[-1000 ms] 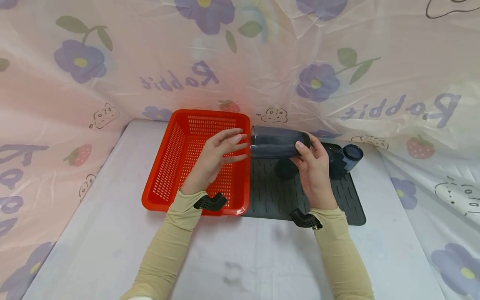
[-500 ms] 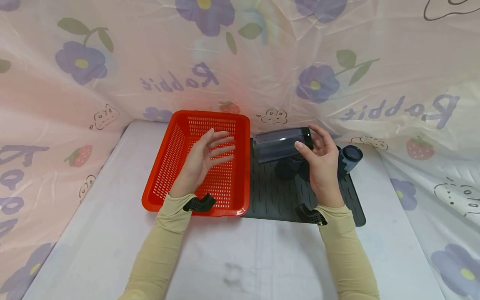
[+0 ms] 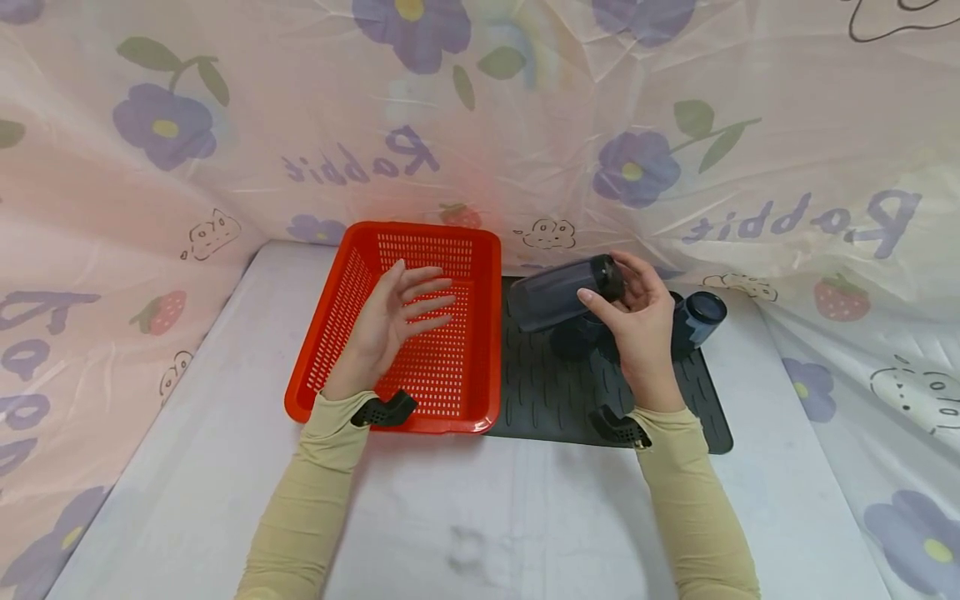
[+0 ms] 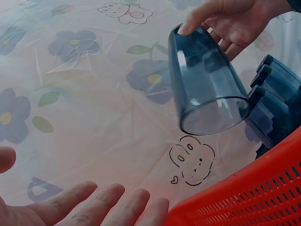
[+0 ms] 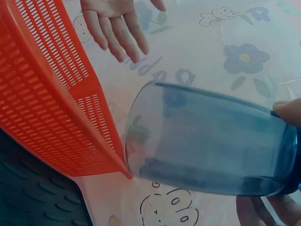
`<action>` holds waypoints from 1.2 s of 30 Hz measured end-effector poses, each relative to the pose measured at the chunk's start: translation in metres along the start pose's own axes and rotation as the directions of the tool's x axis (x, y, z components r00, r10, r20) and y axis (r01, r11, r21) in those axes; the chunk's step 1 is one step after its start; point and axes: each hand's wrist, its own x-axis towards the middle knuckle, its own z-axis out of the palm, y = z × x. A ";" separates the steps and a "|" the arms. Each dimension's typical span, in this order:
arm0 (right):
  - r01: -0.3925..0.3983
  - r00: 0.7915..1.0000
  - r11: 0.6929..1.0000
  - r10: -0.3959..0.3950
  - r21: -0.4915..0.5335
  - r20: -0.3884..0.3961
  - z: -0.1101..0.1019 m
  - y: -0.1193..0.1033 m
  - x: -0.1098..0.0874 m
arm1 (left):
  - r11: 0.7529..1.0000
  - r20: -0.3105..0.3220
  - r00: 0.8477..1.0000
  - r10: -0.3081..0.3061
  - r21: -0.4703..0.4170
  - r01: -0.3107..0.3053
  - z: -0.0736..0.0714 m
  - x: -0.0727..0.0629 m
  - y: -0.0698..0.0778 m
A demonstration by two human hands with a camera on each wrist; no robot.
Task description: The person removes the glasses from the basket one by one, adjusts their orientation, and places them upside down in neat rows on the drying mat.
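My right hand point(image 3: 639, 327) grips a see-through blue-grey tumbler point(image 3: 551, 298) by its base, thumb on one side and fingers on the other. The tumbler lies tilted in the air over the dark ribbed mat point(image 3: 543, 408), its wide mouth facing left and downward, as the left wrist view shows the round rim from below. My left hand point(image 3: 378, 321) hovers over the red basket point(image 3: 491, 375), fingers spread and straight, with nothing in it. Between the left fingertips and the tumbler's mouth there is a clear gap.
Several more dark blue tumblers point(image 4: 273, 117) stand on the mat's back part, one point(image 3: 703, 315) near its right edge, partly hidden behind my right hand. The perforated basket sits against the mat's left side. A patterned curtain point(image 3: 525, 125) closes off the back.
My left hand has drawn back leftward from the tumbler's mouth. The right hand has shifted slightly right, and the tumbler now tilts with its mouth lower.
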 end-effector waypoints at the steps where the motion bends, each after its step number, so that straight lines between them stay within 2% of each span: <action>1: 0.003 1.000 1.000 -0.003 -0.016 0.001 0.000 0.001 0.000 | 1.000 -0.001 1.000 0.003 -0.002 -0.003 0.000 0.000 0.000; 10: 0.034 0.999 0.995 -0.033 -0.097 0.016 0.004 0.015 0.000 | 1.000 -0.004 1.000 0.001 -0.013 -0.001 0.000 0.001 0.002; 17: 0.049 0.998 0.987 -0.044 -0.153 0.036 0.016 0.011 -0.005 | 1.000 -0.003 1.000 -0.005 -0.018 0.005 -0.001 0.002 0.000; 27: 0.028 0.998 0.989 -0.020 -0.142 0.052 0.029 0.022 -0.007 | 0.999 0.009 1.000 -0.008 -0.030 0.009 -0.001 0.004 -0.001; 30: 0.038 0.998 0.988 -0.030 -0.151 0.060 0.028 0.035 -0.006 | 0.999 0.008 1.000 -0.010 -0.031 0.010 0.000 0.004 -0.001; 34: 0.054 0.996 0.981 -0.040 -0.187 0.079 0.030 0.042 -0.008 | 0.999 0.006 1.000 -0.008 -0.034 0.008 0.000 0.003 -0.002; 36: 0.055 0.995 0.976 -0.037 -0.211 0.088 0.034 0.037 -0.011 | 0.999 0.007 1.000 -0.004 -0.031 0.004 0.001 0.003 -0.002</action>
